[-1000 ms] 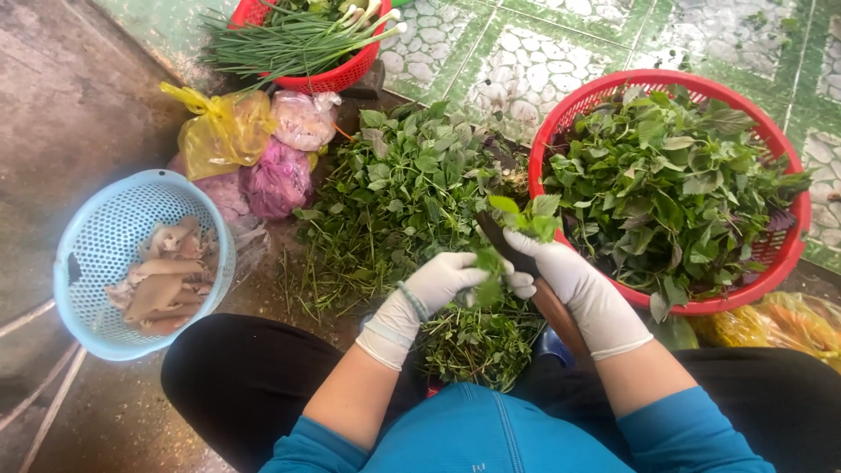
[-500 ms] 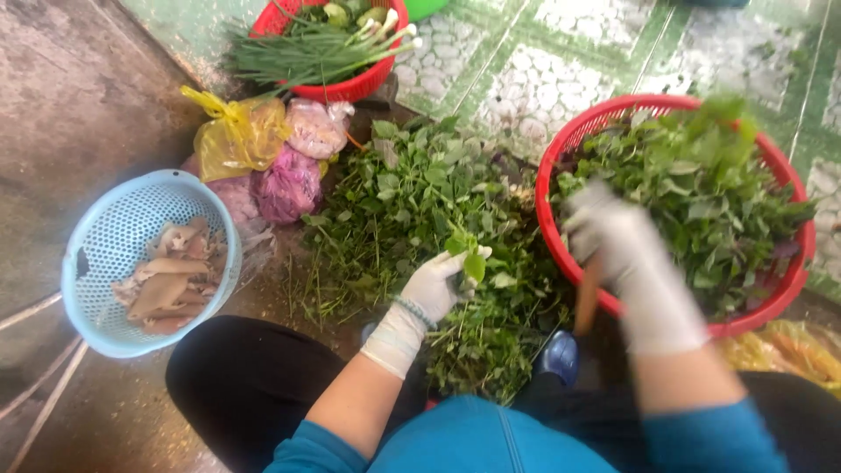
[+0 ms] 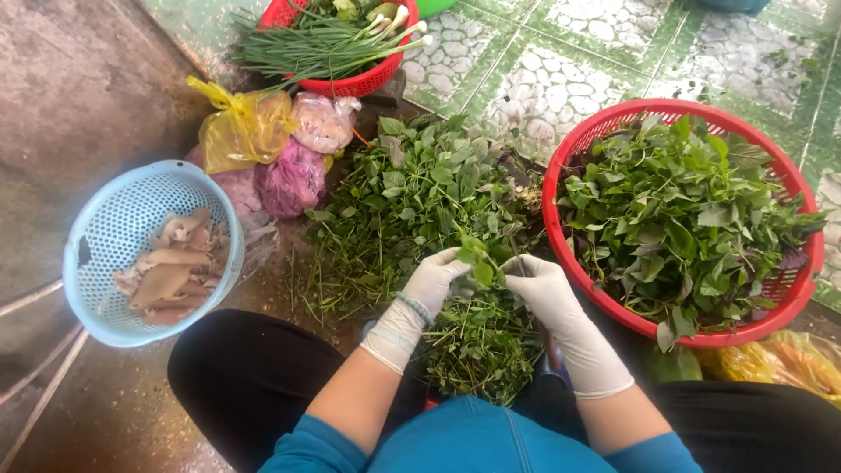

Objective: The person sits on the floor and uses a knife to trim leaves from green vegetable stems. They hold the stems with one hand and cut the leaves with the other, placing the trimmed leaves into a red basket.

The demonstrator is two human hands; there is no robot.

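Your left hand [image 3: 431, 282] and right hand [image 3: 541, 285], both in white gloves, meet over the loose heap of leafy greens [image 3: 412, 206], each pinching one leafy sprig [image 3: 477, 258] between them, lifted just above the heap so its leaves stand free. To the right of the heap, the large red basket [image 3: 561, 228] holds plucked leaves, close enough for your right hand to reach. Left of the heap lie knotted plastic bags [image 3: 267, 144] and a blue basket [image 3: 96, 263] of pale scraps. Behind the heap, a smaller red basket [image 3: 359, 85] carries green onions [image 3: 324, 44].
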